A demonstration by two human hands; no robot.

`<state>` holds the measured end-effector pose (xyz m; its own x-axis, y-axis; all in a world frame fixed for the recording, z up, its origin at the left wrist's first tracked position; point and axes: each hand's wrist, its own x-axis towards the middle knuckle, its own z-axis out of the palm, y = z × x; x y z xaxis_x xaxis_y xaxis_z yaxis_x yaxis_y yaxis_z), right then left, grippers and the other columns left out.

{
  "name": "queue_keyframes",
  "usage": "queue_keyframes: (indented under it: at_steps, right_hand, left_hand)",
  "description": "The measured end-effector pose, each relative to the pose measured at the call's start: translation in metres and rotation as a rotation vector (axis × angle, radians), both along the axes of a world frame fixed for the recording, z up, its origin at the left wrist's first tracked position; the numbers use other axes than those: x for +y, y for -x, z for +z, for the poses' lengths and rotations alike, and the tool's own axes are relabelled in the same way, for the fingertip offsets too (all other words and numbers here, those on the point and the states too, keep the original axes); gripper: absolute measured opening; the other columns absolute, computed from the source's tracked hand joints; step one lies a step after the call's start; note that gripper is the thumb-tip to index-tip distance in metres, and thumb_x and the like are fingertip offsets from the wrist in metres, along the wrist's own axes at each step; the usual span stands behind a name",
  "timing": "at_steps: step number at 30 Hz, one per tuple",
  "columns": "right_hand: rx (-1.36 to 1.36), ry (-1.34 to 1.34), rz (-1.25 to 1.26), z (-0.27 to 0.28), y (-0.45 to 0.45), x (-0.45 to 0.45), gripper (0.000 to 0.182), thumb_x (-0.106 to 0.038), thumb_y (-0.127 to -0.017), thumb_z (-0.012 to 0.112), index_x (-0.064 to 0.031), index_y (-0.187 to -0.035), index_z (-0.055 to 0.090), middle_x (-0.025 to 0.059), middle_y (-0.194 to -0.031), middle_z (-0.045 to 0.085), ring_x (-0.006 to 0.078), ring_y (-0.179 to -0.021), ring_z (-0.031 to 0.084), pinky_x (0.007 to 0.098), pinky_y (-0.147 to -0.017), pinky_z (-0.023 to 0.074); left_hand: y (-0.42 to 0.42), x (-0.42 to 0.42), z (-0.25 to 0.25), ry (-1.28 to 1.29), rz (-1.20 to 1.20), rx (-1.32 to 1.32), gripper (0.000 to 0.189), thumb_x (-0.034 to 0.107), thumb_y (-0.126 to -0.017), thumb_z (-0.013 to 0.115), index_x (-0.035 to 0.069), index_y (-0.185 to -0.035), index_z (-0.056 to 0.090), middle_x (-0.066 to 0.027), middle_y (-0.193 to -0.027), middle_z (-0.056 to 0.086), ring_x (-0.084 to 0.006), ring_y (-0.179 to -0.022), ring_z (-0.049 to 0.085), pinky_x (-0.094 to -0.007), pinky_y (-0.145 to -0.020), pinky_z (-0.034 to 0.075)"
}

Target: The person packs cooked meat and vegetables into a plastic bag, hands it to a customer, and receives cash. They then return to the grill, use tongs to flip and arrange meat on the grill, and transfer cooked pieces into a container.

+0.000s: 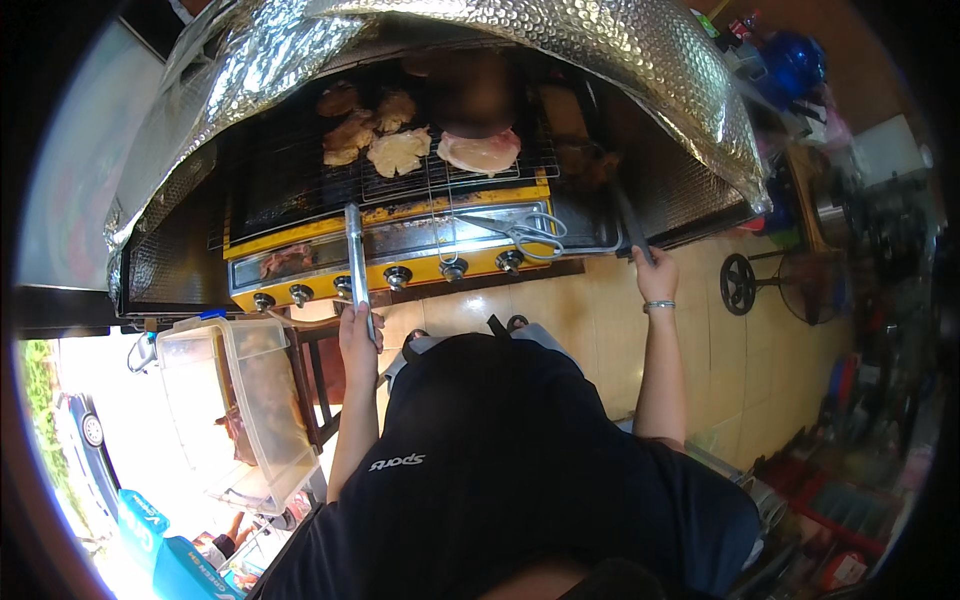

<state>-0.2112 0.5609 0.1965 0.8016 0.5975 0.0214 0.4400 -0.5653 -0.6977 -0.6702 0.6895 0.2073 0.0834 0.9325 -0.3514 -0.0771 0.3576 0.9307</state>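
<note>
My left hand [360,330] grips a pair of metal tongs [355,259], which point forward over the front of a yellow gas grill [390,240]. In my right hand [658,279] is a long dark utensil [628,214]; its far end reaches into shadow near browned meat [592,161] on the grill's right, and its kind cannot be made out. A pale raw-looking meat slice [480,152] lies on the wire grate [405,186]. Beside it sit a lighter piece [399,152] and several browner pieces [349,137]. A dark blur hides the grate's back part.
Kitchen scissors [525,234] lie across the grill's front ledge, above the burner knobs [397,277]. Silvery bubble foil [540,22] covers the hood. A clear plastic bin [274,420] holding meat stands at left. On the right is a fan [810,285] over the tiled floor [720,352].
</note>
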Motion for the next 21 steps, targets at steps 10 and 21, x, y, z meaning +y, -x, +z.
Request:
queue_keyframes:
  at_steps: [10,21]
  right_hand:
    - [-0.108,0.107,-0.040,-0.077,-0.029,0.070,0.047,-0.039,-0.078,0.065,0.0020,-0.101,0.066,0.0245,-0.093,0.065,0.0362,-0.090,0.063,0.0391,-0.079,0.0488]
    - [-0.360,0.478,0.100,-0.010,-0.017,0.089,0.046,-0.039,-0.080,0.060,-0.0028,-0.108,0.064,0.0231,-0.094,0.065,0.0393,-0.090,0.062,0.0453,-0.079,0.0496]
  left_hand:
    - [-0.017,-0.008,0.004,-0.057,0.029,0.001,0.021,0.029,-0.097,0.046,0.009,-0.088,0.046,0.0000,-0.062,0.051,-0.0029,-0.040,0.038,-0.0177,-0.035,0.028]
    - [0.001,-0.023,-0.005,-0.016,0.175,0.007,0.024,0.031,-0.096,0.048,0.008,-0.090,0.048,0.0005,-0.063,0.050,-0.0021,-0.040,0.039,-0.0169,-0.035,0.028]
